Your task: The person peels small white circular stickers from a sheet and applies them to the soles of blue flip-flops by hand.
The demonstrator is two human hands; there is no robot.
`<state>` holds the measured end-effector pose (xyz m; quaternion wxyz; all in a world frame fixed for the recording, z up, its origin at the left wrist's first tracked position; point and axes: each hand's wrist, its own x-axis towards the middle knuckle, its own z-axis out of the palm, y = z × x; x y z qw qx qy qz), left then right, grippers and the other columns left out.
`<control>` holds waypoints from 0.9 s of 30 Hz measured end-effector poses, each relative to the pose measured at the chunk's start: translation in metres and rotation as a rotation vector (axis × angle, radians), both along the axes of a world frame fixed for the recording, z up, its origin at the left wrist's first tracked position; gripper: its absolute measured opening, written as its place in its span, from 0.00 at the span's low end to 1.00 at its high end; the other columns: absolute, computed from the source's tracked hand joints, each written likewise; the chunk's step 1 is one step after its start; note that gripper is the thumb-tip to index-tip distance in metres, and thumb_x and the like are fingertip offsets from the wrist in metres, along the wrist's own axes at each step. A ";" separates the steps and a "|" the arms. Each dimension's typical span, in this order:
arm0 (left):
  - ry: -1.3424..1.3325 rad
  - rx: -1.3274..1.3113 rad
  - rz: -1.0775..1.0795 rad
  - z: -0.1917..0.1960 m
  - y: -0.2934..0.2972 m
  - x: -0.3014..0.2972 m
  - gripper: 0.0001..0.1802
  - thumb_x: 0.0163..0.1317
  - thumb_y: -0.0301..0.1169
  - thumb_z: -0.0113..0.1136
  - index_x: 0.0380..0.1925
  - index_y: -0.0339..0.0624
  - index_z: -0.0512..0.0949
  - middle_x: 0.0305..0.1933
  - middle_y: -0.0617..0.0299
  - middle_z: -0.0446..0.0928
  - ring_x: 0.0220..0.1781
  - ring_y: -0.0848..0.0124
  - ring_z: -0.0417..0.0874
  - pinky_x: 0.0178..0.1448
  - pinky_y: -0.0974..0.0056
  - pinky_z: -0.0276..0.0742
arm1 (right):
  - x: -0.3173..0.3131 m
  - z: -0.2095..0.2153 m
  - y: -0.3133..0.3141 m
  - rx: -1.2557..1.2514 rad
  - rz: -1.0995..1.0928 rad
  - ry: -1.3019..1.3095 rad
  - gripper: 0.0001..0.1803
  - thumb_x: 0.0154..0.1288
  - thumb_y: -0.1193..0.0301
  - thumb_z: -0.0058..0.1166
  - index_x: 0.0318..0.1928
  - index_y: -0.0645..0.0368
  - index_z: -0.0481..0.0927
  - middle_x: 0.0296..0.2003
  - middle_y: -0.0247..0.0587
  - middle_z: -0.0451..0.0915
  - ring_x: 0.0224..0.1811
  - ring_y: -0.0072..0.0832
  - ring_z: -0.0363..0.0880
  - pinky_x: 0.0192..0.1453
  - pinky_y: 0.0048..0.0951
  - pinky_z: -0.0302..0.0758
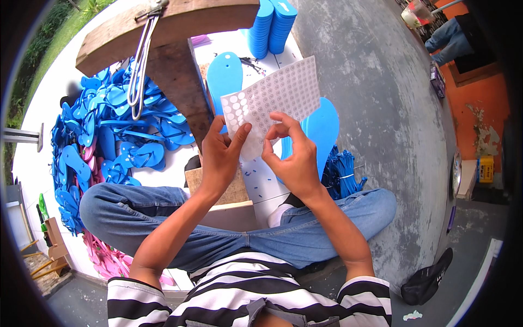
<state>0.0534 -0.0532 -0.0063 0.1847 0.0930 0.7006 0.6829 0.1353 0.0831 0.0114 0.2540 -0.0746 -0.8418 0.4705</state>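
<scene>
My left hand (220, 161) grips the lower left corner of a pale sheet of round stickers (286, 82), thumb on top. Bare white circles show at the sheet's left end, and rows of small printed rounds cover the rest. My right hand (298, 161) is over the sheet's lower edge, thumb and index finger curled into a pinch. Whatever lies between those fingertips is too small to make out. Beyond the sheet lies a blue flip-flop sole (224, 71). More blue soles (326, 128) rest behind my right hand, partly hidden by it.
A wooden stand (174, 27) with a bent metal rod tool (143, 68) rises ahead. Left of it are piled blue flip-flops (150, 155) and pink ones (106, 256). Stacked blue soles (261, 30) stand at the back. Bundled blue straps (343, 177) lie by my right knee.
</scene>
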 end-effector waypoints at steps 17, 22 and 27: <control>-0.024 0.106 0.016 -0.001 -0.004 -0.003 0.17 0.68 0.36 0.65 0.45 0.37 0.72 0.33 0.59 0.85 0.26 0.82 0.81 0.24 0.75 0.71 | 0.002 -0.002 -0.010 0.010 -0.003 0.018 0.39 0.56 0.83 0.66 0.68 0.60 0.64 0.45 0.44 0.81 0.44 0.29 0.84 0.45 0.29 0.81; -0.010 0.118 -0.105 0.003 -0.006 -0.003 0.22 0.65 0.30 0.67 0.56 0.35 0.71 0.43 0.56 0.85 0.38 0.77 0.86 0.36 0.73 0.79 | 0.000 0.000 -0.008 0.030 0.005 -0.017 0.39 0.57 0.83 0.65 0.69 0.59 0.65 0.45 0.45 0.81 0.43 0.30 0.84 0.42 0.29 0.80; -0.025 0.060 -0.151 0.005 -0.007 -0.002 0.23 0.65 0.26 0.66 0.58 0.36 0.71 0.50 0.56 0.84 0.48 0.73 0.86 0.49 0.69 0.82 | 0.001 -0.001 -0.010 0.044 0.021 -0.062 0.37 0.60 0.84 0.60 0.70 0.54 0.65 0.44 0.44 0.77 0.42 0.34 0.82 0.44 0.36 0.81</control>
